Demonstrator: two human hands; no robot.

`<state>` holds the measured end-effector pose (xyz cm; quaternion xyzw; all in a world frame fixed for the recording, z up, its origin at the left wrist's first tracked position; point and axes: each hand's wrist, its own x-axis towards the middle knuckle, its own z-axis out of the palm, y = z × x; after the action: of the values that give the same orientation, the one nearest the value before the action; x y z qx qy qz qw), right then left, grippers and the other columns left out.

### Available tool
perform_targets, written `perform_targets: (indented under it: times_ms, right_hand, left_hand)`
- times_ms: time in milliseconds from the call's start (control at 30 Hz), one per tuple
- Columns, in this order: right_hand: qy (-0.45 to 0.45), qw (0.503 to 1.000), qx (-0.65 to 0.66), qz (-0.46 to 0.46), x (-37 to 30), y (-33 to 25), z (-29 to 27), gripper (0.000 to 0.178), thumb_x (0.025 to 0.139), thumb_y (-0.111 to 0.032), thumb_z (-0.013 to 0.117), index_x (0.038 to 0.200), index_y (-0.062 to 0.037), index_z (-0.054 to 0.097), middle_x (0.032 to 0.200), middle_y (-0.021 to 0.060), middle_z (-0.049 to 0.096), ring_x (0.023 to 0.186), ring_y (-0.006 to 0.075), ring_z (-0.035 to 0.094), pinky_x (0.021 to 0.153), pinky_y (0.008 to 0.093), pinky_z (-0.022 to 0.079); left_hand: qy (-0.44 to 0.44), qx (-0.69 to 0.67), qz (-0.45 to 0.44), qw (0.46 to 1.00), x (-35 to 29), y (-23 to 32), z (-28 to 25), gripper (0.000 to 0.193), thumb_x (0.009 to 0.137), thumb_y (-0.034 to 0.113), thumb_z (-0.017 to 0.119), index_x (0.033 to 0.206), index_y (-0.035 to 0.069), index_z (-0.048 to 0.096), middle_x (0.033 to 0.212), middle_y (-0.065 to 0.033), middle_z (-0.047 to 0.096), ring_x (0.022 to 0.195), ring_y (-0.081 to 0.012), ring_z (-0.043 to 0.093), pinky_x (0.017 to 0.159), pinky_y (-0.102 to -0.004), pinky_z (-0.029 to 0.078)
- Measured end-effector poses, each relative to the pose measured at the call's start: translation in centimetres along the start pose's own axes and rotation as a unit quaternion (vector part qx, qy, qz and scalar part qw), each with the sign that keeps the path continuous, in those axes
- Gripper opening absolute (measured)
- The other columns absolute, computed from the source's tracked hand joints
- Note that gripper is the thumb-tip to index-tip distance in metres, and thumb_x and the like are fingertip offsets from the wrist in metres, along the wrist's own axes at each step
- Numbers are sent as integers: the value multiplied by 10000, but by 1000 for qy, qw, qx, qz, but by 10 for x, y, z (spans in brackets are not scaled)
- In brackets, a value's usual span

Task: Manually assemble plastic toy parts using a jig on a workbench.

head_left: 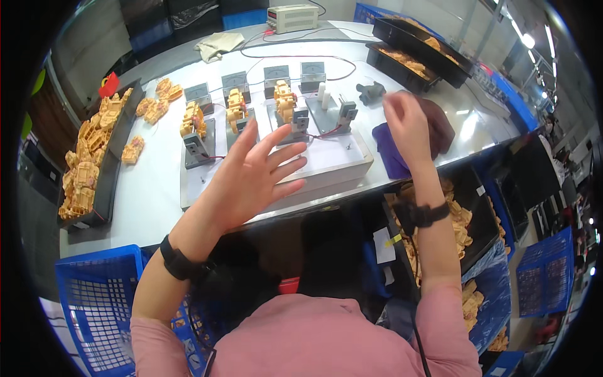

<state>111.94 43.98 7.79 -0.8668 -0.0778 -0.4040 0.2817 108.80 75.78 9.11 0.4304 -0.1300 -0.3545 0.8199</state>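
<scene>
just beyond the wide-spread left grip (254, 166), yellow parts (235, 107), right grip (405, 129) curled, contents unclear

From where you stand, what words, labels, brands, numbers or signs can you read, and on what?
None can be read.
Four analog meters: dial markings too small.
Bench power supply: front-panel markings too small and blurred.
White paper below the table edge: no legible writing.

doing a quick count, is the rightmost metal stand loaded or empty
Empty: the rightmost metal stand shows bare white posts, while its neighbour holds a yellow part.
</scene>
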Motion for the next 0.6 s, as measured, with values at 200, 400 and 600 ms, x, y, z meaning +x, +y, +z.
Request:
perform_targets:
  times_ms: [200, 400, 600]
  right_hand:
    - [-141, 962, -124, 199, -94, 121, -21, 287, 870, -250, 673, 1061, -47, 604, 923, 126, 629, 801, 281, 624, 713, 392, 492]
    - [-148, 875, 418, 192, -39, -39, -38, 164, 954, -119, 584, 1081, -22, 623, 954, 0, 634, 847, 52, 561, 738, 218, 468]
    - [50, 953, 242, -176, -39, -122, 20, 119, 798, -57, 664, 846, -66, 556, 769, 92, 505, 720, 296, 530, 689, 352, 418]
  left_hand:
    - [-44, -156, -19, 987, 22, -3, 8, 778, 938, 646, 384, 1517, 145, 245, 1525, -181, 277, 1399, -349, 267, 1118, -517, 277]
    - [-29, -97, -43, 994, 46, -16, 26, 679, 939, 645, 383, 1497, 263, 316, 1508, -131, 316, 1340, -346, 359, 1059, -551, 350]
    - [-78, 67, 238, 966, 80, -63, 42, 513, 994, 407, 469, 1365, 52, 483, 1207, -102, 583, 1078, -158, 591, 914, -314, 486]
